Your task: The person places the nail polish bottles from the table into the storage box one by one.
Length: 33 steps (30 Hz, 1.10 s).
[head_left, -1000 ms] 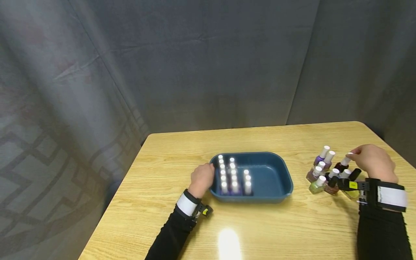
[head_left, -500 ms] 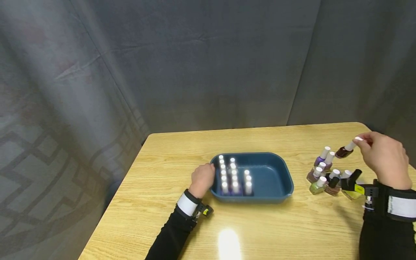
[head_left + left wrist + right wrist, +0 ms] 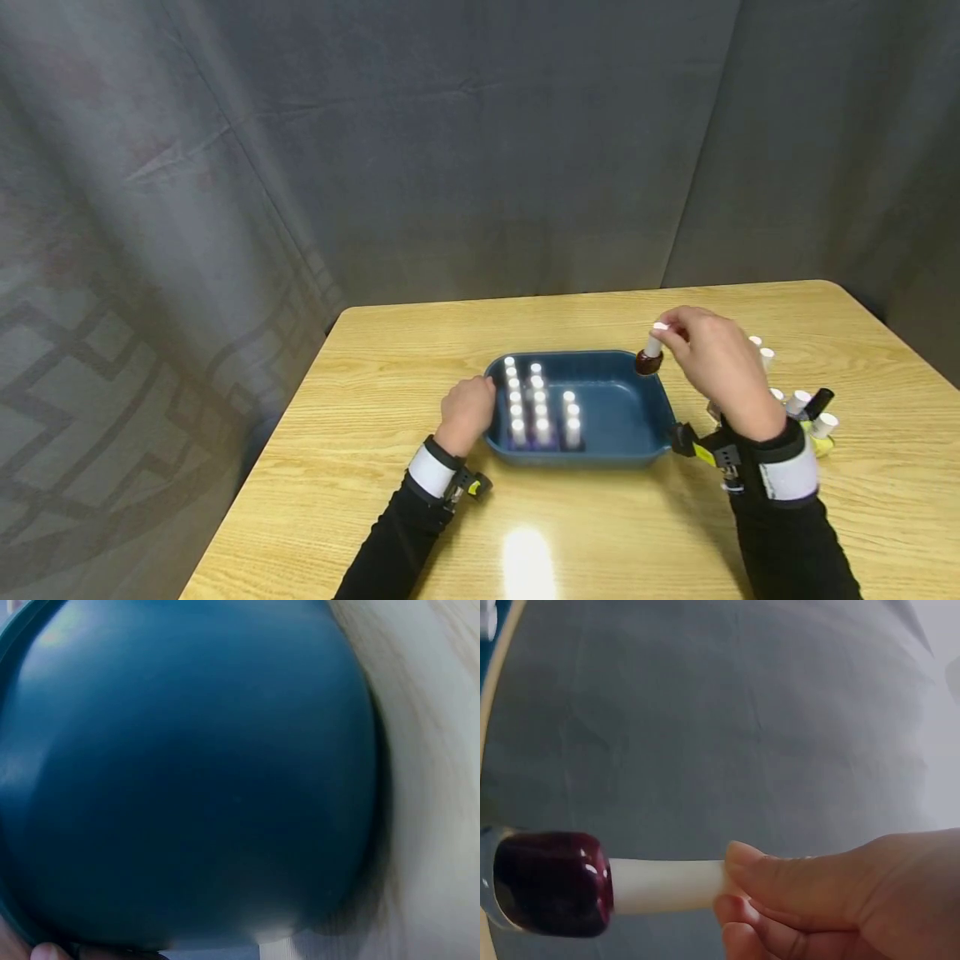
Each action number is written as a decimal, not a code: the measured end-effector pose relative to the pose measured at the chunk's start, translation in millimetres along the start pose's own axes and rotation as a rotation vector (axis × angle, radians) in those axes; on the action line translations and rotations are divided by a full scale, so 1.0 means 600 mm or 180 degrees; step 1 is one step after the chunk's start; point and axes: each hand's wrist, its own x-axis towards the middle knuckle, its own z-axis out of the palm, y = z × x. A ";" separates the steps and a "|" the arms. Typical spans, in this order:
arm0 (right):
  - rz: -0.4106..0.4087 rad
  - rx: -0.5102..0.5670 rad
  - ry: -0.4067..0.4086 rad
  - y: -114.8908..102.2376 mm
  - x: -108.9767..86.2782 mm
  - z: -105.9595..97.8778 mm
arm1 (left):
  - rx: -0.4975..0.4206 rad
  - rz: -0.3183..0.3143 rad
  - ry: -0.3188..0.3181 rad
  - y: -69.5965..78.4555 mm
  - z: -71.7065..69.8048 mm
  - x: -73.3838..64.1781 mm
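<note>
One dark red nail-polish bottle [image 3: 648,363] hangs in the air at the far right corner of a blue tray [image 3: 617,421], apart from the counter [image 3: 615,533] and leaning slightly in the head view. The right grip [image 3: 716,362] pinches its white cap [image 3: 667,886] between thumb and fingers, leaving the glass free below. Whether the bottle is fully inside the line of the rim or just over its edge cannot be told from this angle.

At the tray's left end, the left grip [image 3: 467,412] is closed on the rim, apparently to steady it. White-capped bottles [image 3: 541,407] stand in lines in the tray's left half, the rightmost line shorter than the other two; glare blurs their caps.

The step in hand appears to be a transfer, with the bottle not yet set down. The next move, by this reading, calls for clearing the rim, bringing the bottle upright and lowering it beside the shortest line without knocking its neighbors.

To the right, partly hidden by the right forearm [image 3: 791,533], more bottles remain on the counter, among them one with a black cap [image 3: 819,403]. A gray curtain [image 3: 487,167] hangs behind.
</note>
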 end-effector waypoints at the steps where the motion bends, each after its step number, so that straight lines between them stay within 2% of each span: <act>1: -0.0038 0.0019 -0.0073 -0.011 0.003 0.008 | -0.0007 -0.0002 0.0005 0.000 0.000 0.000; 6: -0.0124 0.0076 -0.0319 -0.053 0.012 0.045 | -0.0046 0.0012 0.0030 0.001 -0.001 -0.003; 11: -0.0141 0.0060 -0.0437 -0.072 0.017 0.077 | -0.0042 0.0050 0.0048 0.003 -0.001 -0.005; 18: -0.0095 0.0124 -0.0684 -0.079 0.020 0.113 | -0.0024 0.0060 0.0023 0.002 -0.001 -0.005; 22: -0.0169 0.0054 -0.0670 -0.079 0.020 0.129 | -0.0043 0.0036 0.0026 0.003 -0.002 -0.005; 26: -0.0214 -0.0030 -0.0660 -0.083 0.019 0.139 | -0.0067 0.0029 0.0006 0.003 -0.001 -0.005; 33: -0.0095 0.0002 -0.0884 -0.087 0.016 0.148 | -0.0033 0.0048 0.0000 0.006 -0.001 -0.004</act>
